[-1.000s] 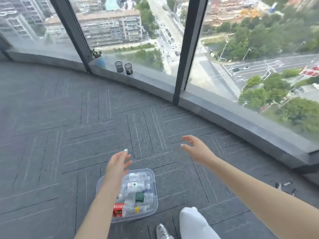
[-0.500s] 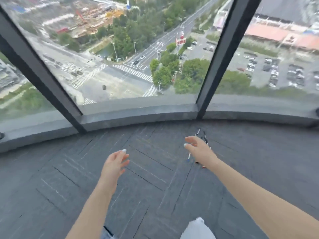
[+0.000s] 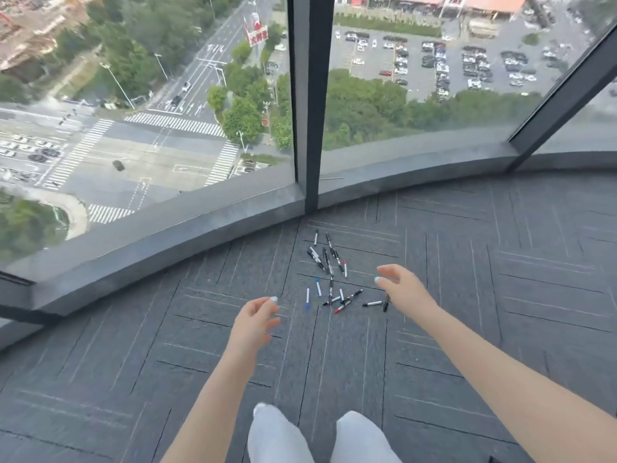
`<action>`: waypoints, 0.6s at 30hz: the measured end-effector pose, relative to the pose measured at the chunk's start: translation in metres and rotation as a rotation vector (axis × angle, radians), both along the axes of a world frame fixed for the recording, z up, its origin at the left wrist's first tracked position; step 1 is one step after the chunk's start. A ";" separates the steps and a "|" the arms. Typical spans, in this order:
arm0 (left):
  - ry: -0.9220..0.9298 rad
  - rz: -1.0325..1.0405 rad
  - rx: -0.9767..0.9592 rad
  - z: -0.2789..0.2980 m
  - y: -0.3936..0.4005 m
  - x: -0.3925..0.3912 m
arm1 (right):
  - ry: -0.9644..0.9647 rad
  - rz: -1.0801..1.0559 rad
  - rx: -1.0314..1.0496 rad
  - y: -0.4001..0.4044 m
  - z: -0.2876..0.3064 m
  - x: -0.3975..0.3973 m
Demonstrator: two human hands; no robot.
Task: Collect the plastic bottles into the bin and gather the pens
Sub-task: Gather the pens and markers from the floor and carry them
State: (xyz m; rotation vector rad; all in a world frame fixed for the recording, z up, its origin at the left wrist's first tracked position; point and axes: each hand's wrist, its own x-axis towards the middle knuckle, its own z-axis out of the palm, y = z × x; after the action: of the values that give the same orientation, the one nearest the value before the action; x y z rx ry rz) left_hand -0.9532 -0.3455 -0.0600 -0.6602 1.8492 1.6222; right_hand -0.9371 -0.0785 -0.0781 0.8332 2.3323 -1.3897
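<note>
Several pens (image 3: pixel 330 262) with black, blue and red caps lie scattered on the grey carpet just below the window post. A nearer cluster of pens (image 3: pixel 347 299) lies between my two hands. My left hand (image 3: pixel 255 324) hovers to the left of the pens, fingers loosely curled and holding nothing. My right hand (image 3: pixel 402 289) hangs just right of the nearer pens, fingers apart and empty; it partly covers one pen (image 3: pixel 386 304). The bin with the plastic bottles is out of view.
A curved low sill (image 3: pixel 167 238) and floor-to-ceiling glass run along the far side, with a dark window post (image 3: pixel 309 128) straight ahead. Grey carpet tiles (image 3: pixel 500 279) cover the floor. My knees in white trousers (image 3: pixel 277 436) show at the bottom.
The view has swung right, away from the bottle bin and onto the pens. The pens now lie in full view between my hands, which stay raised and empty.
</note>
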 end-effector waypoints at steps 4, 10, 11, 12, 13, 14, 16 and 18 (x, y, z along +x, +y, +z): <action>-0.012 -0.091 -0.038 -0.026 0.017 -0.060 | -0.040 -0.079 -0.025 0.012 -0.029 -0.034; -0.002 -0.358 -0.155 -0.089 0.038 -0.179 | -0.069 -0.242 -0.050 0.016 -0.095 -0.101; 0.009 -0.391 -0.184 -0.103 0.041 -0.198 | -0.083 -0.263 -0.054 0.017 -0.109 -0.113; 0.000 -0.434 -0.221 -0.117 0.044 -0.215 | -0.116 -0.280 -0.061 0.014 -0.125 -0.124; 0.001 -0.467 -0.237 -0.128 0.045 -0.228 | -0.131 -0.293 -0.069 0.011 -0.139 -0.131; 0.014 -0.494 -0.244 -0.143 0.046 -0.240 | -0.135 -0.296 -0.074 0.009 -0.153 -0.138; 0.022 -0.545 -0.282 -0.177 0.049 -0.264 | -0.168 -0.280 -0.082 0.008 -0.189 -0.154; 0.018 -0.598 -0.314 -0.215 0.056 -0.281 | -0.197 -0.249 -0.093 0.010 -0.226 -0.168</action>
State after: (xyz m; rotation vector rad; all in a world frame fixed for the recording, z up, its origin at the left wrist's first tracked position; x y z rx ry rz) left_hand -1.2339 -0.2899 -0.2753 -0.1765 2.0743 0.9659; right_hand -1.1053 -0.0688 -0.3046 1.2064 2.0553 -1.4263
